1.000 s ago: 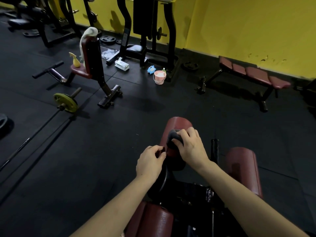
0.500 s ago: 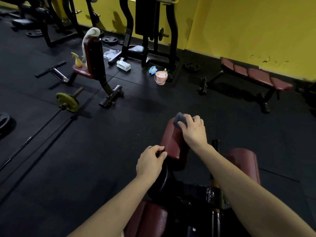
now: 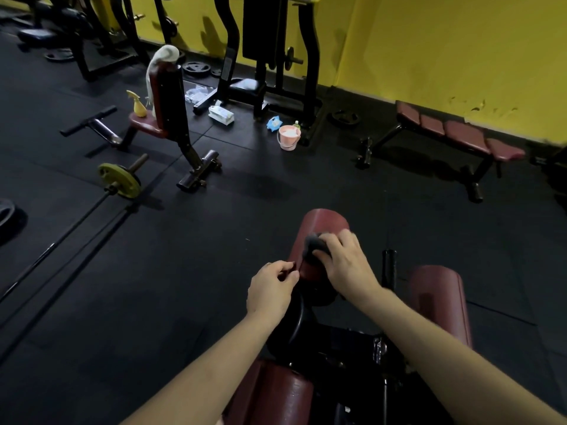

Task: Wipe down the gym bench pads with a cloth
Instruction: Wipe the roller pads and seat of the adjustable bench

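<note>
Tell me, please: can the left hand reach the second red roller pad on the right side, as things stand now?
Probably not easily. The left hand rests at the near roller pad, and the right hand with the cloth lies across its way to the right roller pad.

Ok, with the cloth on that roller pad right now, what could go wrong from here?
The right hand holds only a small bunched cloth on the roller pad, so parts of the curved surface may get missed. The left hand steadies just the pad's near end; the pad might turn under the wiping. The second roller pad could be skipped.
</note>
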`<move>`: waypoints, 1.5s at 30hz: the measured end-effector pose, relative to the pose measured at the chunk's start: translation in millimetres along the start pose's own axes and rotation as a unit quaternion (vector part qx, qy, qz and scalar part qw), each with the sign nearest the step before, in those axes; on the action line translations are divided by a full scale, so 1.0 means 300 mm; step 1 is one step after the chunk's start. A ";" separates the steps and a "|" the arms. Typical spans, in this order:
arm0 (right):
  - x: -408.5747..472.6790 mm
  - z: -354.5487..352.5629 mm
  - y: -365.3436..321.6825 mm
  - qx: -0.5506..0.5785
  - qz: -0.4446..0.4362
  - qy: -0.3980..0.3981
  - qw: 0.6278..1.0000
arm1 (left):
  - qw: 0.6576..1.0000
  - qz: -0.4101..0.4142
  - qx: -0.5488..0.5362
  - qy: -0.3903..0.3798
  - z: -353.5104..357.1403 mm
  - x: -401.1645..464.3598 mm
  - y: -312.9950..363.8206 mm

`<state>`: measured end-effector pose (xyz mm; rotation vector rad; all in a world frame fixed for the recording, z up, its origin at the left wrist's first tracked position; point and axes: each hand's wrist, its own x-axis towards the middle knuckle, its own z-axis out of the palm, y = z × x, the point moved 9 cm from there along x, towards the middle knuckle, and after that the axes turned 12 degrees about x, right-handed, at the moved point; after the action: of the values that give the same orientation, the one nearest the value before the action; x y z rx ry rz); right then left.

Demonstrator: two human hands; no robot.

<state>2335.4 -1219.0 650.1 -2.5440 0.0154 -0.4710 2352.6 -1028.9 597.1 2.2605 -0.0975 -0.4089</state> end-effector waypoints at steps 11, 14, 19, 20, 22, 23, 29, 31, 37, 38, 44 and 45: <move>0.046 -0.009 0.025 0.027 0.076 0.044 0.996 | 0.996 -0.032 -0.077 -0.013 0.000 0.004 -0.039; -0.091 0.011 -0.082 0.027 0.002 -0.022 0.999 | 0.995 -0.046 -0.088 -0.015 0.008 0.015 -0.051; 0.111 0.008 -0.008 -0.024 -0.010 0.000 1.000 | 0.995 -0.047 -0.087 -0.020 0.017 0.033 -0.072; 0.173 -0.003 0.052 -0.015 0.041 0.015 0.999 | 0.996 -0.046 -0.079 -0.021 0.017 0.036 -0.071; 0.251 -0.024 0.143 0.000 0.123 0.044 0.991 | 0.996 -0.047 -0.071 -0.021 0.015 0.036 -0.070; 0.264 -0.031 0.162 0.004 0.141 0.055 0.988 | 0.996 -0.046 -0.067 -0.021 0.013 0.035 -0.066; 0.031 -0.013 0.024 0.042 0.092 0.026 0.995 | 0.996 -0.016 -0.080 -0.034 0.020 0.005 -0.034; -0.064 0.000 -0.027 0.051 0.065 0.000 0.997 | 0.996 -0.023 -0.083 -0.038 0.029 0.014 -0.038; 0.145 -0.016 0.067 0.012 0.062 0.032 0.997 | 0.987 -0.076 -0.125 -0.061 0.057 0.061 -0.094; 0.199 -0.026 0.107 0.014 0.101 0.045 0.994 | 0.986 -0.081 -0.131 -0.064 0.060 0.065 -0.101; 0.119 -0.018 0.051 0.035 0.116 0.051 0.991 | 0.994 -0.042 -0.090 -0.037 0.016 0.036 -0.055; 0.056 -0.010 0.013 0.037 0.089 0.038 0.995 | 0.995 -0.031 -0.086 -0.050 0.020 0.029 -0.046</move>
<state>2350.6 -1225.8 656.0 -2.4238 0.2459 -0.4868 2357.9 -1025.9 581.0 2.0783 -0.0421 -0.5423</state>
